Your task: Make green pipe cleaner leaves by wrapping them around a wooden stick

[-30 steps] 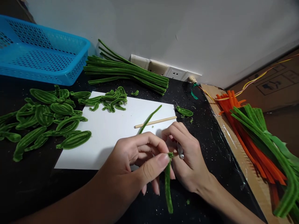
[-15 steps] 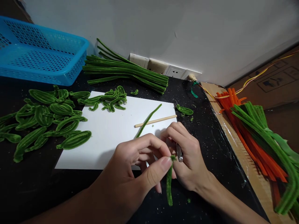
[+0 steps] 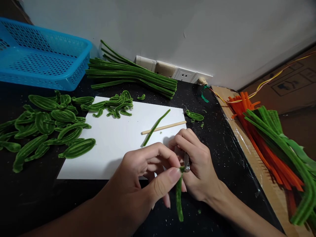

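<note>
Between thumb and forefinger, my left hand (image 3: 148, 177) pinches the top of a fuzzy green strip (image 3: 179, 200), which hangs down over the black table. My right hand (image 3: 196, 161) is closed around a small metal tool (image 3: 187, 164), mostly hidden by the fingers; its tip touches the strip's upper end. Beyond my hands, a green stem (image 3: 156, 127) lies across a thin wooden stick (image 3: 170, 126) on a white sheet (image 3: 111, 141). Several green leaf-shaped pieces (image 3: 77, 148) are heaped at the left, and smaller curled ones (image 3: 118, 104) lie on the sheet's far edge.
A blue basket (image 3: 49, 77) stands at the back left. Beside it, a bundle of green stems (image 3: 133, 74) lies before wall sockets (image 3: 184, 75). On cardboard at the right are orange stems (image 3: 266, 154) and green stems (image 3: 291, 164). One looped green piece (image 3: 195, 115) lies near the sheet.
The metal tool in my right hand has moved slightly left, onto the top of the green strip. My left hand keeps its pinch. The view has shifted slightly.
</note>
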`<action>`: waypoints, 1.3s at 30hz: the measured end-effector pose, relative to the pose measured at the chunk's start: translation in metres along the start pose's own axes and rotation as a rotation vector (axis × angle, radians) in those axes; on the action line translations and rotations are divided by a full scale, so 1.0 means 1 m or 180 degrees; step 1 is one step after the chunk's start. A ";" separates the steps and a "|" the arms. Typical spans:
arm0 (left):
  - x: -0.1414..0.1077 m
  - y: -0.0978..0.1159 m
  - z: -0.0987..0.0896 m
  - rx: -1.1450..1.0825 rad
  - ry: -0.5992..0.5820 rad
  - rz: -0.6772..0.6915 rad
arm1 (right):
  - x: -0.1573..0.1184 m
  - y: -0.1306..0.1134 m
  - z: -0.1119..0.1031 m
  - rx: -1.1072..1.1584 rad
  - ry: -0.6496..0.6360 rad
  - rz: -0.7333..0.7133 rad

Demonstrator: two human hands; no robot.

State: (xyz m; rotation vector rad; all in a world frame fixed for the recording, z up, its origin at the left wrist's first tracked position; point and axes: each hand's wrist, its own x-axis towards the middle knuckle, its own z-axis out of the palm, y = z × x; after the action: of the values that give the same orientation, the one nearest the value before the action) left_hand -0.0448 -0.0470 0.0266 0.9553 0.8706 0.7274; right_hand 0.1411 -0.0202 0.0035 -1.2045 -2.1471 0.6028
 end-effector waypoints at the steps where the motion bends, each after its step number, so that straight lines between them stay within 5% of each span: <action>1: 0.000 0.000 0.000 0.0000 -0.0009 -0.0014 | 0.000 0.000 0.000 -0.0005 0.0007 0.0003; 39: -0.001 -0.007 0.003 -0.0179 -0.0009 -0.0165 | 0.000 0.000 0.000 -0.0040 0.0046 0.0020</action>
State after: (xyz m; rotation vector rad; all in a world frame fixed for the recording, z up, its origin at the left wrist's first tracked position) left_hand -0.0418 -0.0513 0.0216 0.8806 0.8651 0.7026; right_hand 0.1412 -0.0197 0.0033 -1.2191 -2.1389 0.5824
